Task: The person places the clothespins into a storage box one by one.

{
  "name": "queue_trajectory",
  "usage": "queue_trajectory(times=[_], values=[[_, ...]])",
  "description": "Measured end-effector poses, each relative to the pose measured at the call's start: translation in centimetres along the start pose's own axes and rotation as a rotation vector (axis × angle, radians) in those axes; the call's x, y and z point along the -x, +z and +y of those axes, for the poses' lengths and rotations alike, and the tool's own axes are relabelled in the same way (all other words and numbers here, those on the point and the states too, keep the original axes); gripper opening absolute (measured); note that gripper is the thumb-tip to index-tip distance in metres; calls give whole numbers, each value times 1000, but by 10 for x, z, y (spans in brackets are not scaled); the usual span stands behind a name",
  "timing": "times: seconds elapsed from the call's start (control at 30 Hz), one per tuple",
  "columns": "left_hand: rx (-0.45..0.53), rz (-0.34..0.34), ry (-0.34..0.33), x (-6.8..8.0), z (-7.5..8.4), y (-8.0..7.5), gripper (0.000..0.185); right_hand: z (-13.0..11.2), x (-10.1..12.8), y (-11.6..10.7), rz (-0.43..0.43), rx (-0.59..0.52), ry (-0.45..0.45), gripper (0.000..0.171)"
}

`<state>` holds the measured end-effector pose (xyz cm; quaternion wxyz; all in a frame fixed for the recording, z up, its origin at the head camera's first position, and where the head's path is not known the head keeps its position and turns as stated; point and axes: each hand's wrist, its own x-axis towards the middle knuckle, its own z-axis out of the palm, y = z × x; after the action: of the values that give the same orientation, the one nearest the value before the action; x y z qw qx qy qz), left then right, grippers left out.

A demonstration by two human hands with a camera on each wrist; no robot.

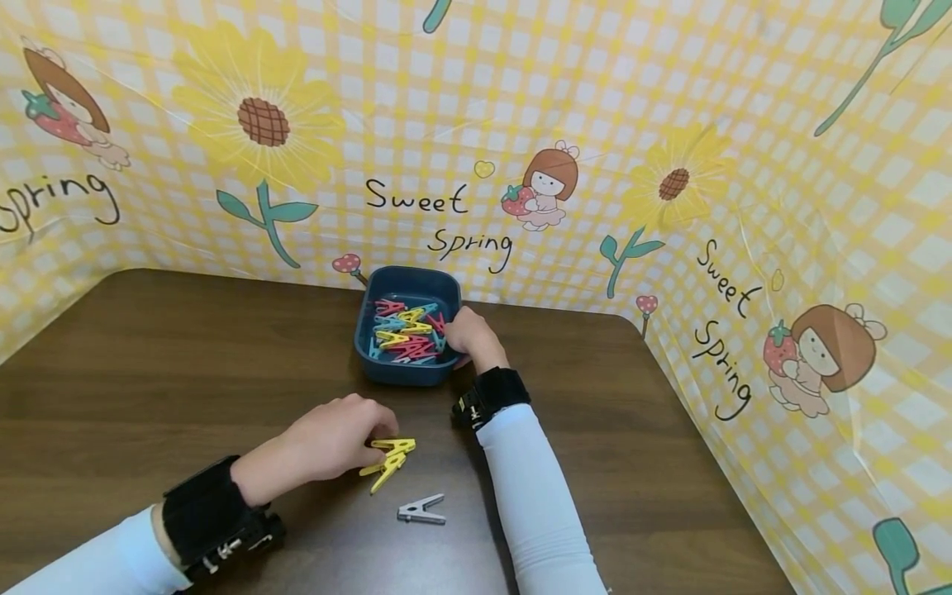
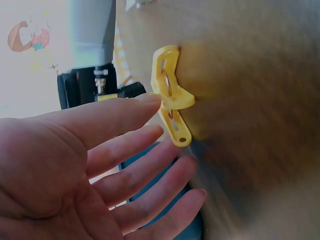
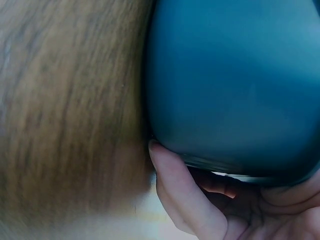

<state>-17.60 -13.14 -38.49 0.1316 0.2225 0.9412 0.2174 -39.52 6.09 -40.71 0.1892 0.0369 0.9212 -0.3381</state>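
Observation:
My left hand [image 1: 335,438] reaches down at two yellow clothespins [image 1: 387,471] that overlap on the table. In the left wrist view its thumb tip is right at the yellow plastic [image 2: 167,75], and the other fingers are spread and only slightly bent. A dark blue plastic basket [image 1: 409,375] stands farther back, with many pink, yellow and blue clothespins [image 1: 405,326] in it. My right hand [image 1: 476,335] grips the basket's right side at the rim; the right wrist view shows fingers [image 3: 182,185] against its blue wall [image 3: 235,90]. A grey clothespin [image 1: 421,510] lies nearer me.
The brown wooden table [image 1: 186,355] ends at a yellow checked cloth [image 1: 416,124] with flower and cartoon prints, hanging behind and at the right. The basket stands close to the cloth. Black camera bands [image 1: 211,512] sit on both wrists.

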Motion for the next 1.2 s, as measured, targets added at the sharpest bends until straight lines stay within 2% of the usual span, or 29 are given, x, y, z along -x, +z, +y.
queue_trajectory(times=[0.1, 0.23, 0.47, 0.57, 0.8, 0.9, 1.0, 1.07, 1.2], values=[[-3, -14, 7, 0, -4, -5, 23, -4, 15, -3, -9, -11, -1, 44], [-15, -25, 0, 0, -8, -7, 23, -6, 23, -6, -20, -5, 5, 43], [-26, -30, -17, 0, -4, -4, 25, -8, 27, -10, -44, -1, -1, 41], [-44, -22, -5, 0, -4, -2, 24, -10, 27, -11, -51, -1, 6, 41], [-71, 0, -1, -3, -12, -5, 22, -11, 28, -11, -46, 6, 29, 43], [-93, -1, -17, -3, -15, -8, 23, -9, 25, -10, -45, -4, 27, 42], [-121, -13, -11, -3, -17, -10, 28, -4, 12, -5, -29, -9, 25, 42], [-136, -32, 16, -3, -16, -11, 35, 4, -11, 1, -5, -5, 24, 42], [-154, -59, 90, -3, -15, -8, 44, 6, -17, 4, 7, -6, 15, 43]])
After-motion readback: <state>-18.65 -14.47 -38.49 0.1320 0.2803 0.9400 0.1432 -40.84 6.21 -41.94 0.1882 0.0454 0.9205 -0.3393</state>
